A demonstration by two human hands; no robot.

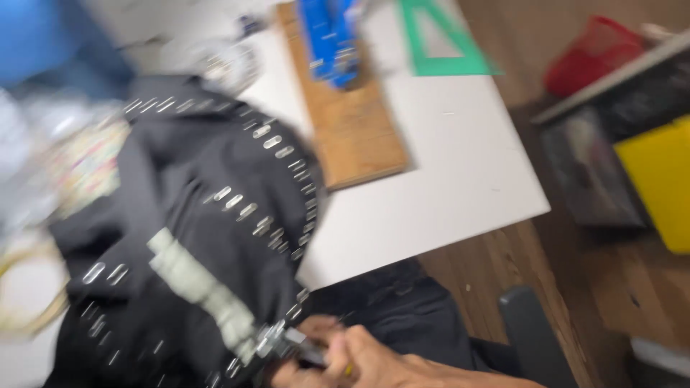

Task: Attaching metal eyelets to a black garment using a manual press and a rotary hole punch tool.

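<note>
The view is motion-blurred. A black garment (pixel 194 237) set with rows of small silver metal pieces lies over the left of a white table (pixel 445 179) and hangs off its front edge. A pale grey strip (pixel 201 287) runs down it to a metal clasp (pixel 272 343). My right hand (pixel 374 359) is at the bottom edge, fingers closed at the garment's hem beside that clasp, with something small, dark and yellow between them. Fingers of what may be my left hand (pixel 287 373) show just under the fabric; the rest is hidden.
A wooden board (pixel 356 122) carrying a blue tool (pixel 330 39) lies on the table, with a green triangle ruler (pixel 445 43) behind it. On the right are a yellow bin (pixel 661 179), dark shelving and a red bag (pixel 593 50). A black chair part (pixel 532 330) stands on the wood floor.
</note>
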